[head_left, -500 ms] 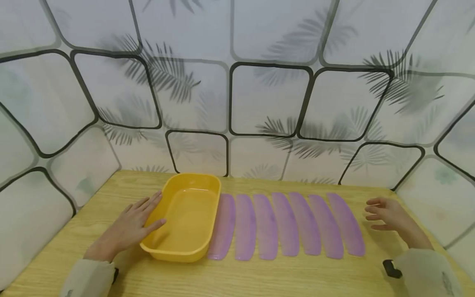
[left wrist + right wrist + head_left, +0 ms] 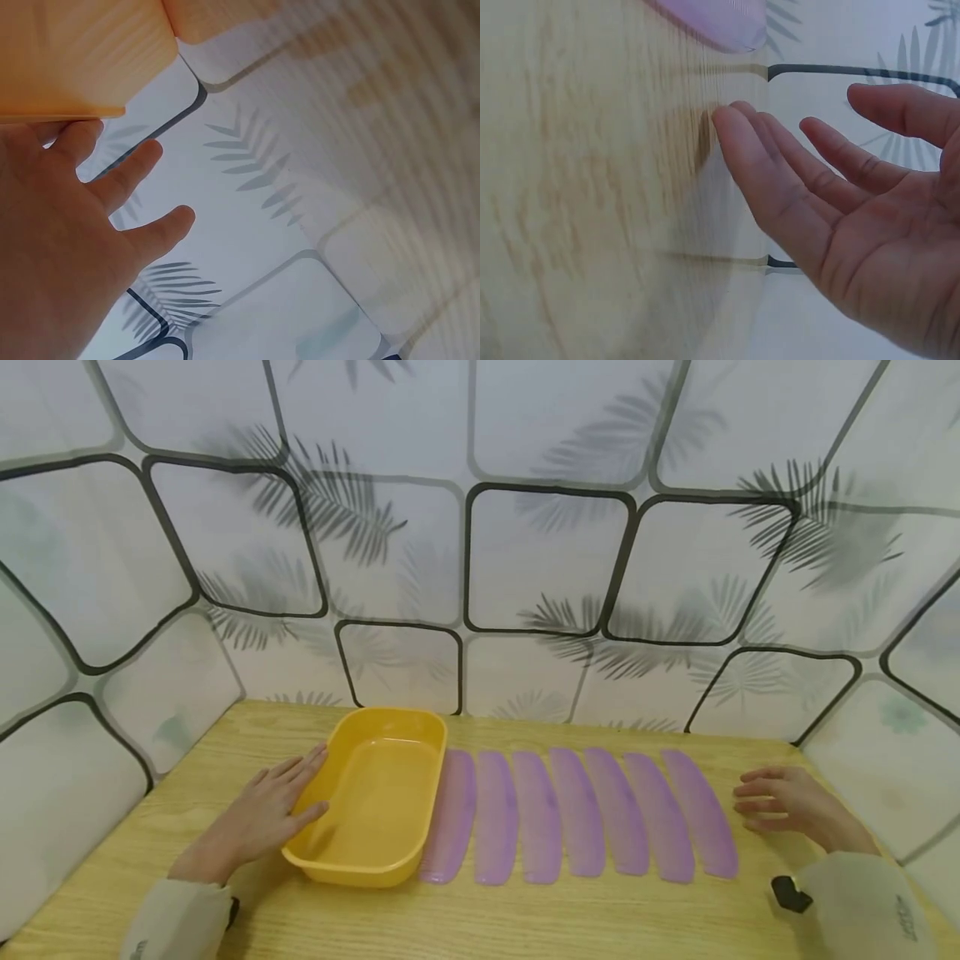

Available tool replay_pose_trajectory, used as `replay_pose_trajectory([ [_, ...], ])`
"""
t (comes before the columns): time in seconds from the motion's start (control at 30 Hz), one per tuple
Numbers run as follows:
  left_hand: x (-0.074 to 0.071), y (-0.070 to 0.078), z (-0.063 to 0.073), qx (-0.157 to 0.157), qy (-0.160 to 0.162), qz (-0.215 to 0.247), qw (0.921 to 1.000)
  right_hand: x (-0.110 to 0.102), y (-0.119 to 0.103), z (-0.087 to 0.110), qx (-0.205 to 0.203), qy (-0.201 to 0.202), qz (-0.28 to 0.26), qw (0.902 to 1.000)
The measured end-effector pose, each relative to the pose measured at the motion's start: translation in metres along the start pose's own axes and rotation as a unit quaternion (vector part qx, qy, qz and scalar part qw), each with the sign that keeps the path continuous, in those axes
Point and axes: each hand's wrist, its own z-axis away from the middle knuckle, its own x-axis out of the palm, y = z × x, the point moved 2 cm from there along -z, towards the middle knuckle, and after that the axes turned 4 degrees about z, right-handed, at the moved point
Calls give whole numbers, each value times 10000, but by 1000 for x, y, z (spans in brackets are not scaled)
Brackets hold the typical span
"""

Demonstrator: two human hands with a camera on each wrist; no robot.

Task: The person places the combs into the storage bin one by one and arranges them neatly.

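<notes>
A: Where is the left hand (image 2: 258, 818)?
B: At the left side of the yellow tray (image 2: 378, 810). The fingers lie straight along the rim, and the thumb reaches over it; nothing is clasped.
A: And the right hand (image 2: 783, 802)?
B: Released, its fingers loosely bent around nothing, just beyond the right end of a row of purple strips (image 2: 576, 814). Whether it touches the table (image 2: 562, 918) cannot be told.
A: How do the strips lie?
B: Seven of them, flat and side by side on the table. The tray stands at the left end of the row, its rim partly hiding the nearest strip.
A: What is behind?
B: A pale wall (image 2: 547, 560) with dark outlines and grey leaves.
</notes>
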Motion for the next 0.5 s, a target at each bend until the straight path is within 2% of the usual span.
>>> replay_pose_trajectory([
  [0.2,-1,-2,3,-13,-36,-35,10000,-2,6,-6,-160,-431,-380,9982],
  [0.5,0,-2,0,6,-54,-105,9999,-1,16,-12,-138,-885,-1286,9876],
])
